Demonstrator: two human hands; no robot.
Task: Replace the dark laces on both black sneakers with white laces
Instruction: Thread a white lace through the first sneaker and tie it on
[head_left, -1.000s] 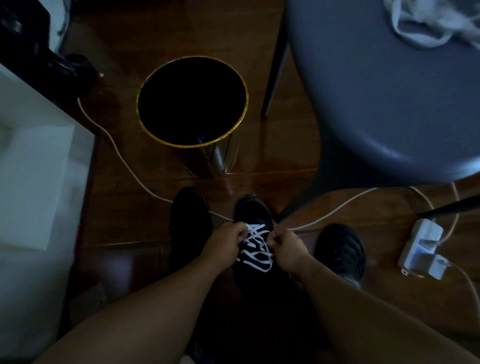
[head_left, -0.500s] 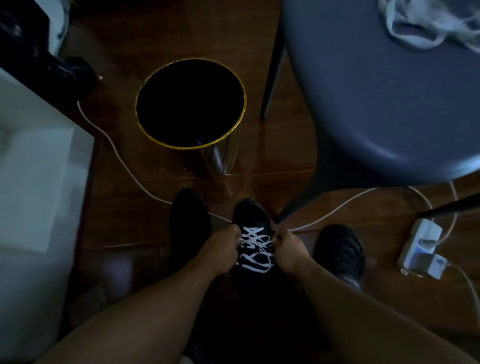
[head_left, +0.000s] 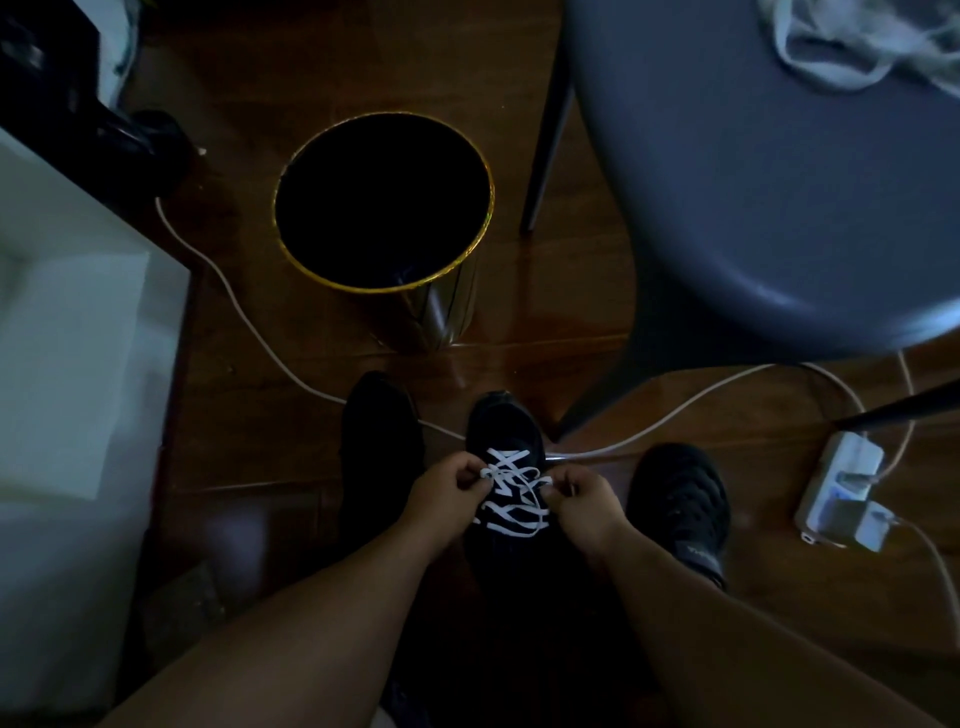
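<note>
From my remote seat I saw a grey chair seat (head_left: 753, 182) at upper right, a gold-rimmed bin (head_left: 470, 291) left of it, and the black sneaker (head_left: 506, 421) between two other dark shoes on the wood floor (head_left: 571, 322). My left hand (head_left: 447, 493) and right hand (head_left: 587, 501) flanked it. Each hand's curled fingers pinched the white lace (head_left: 511, 486) over its tongue.

Three black shoes (head_left: 503, 431) (head_left: 382, 441) (head_left: 678, 499) — two hands (head_left: 449, 493) (head_left: 587, 506), one bin (head_left: 384, 202)
</note>
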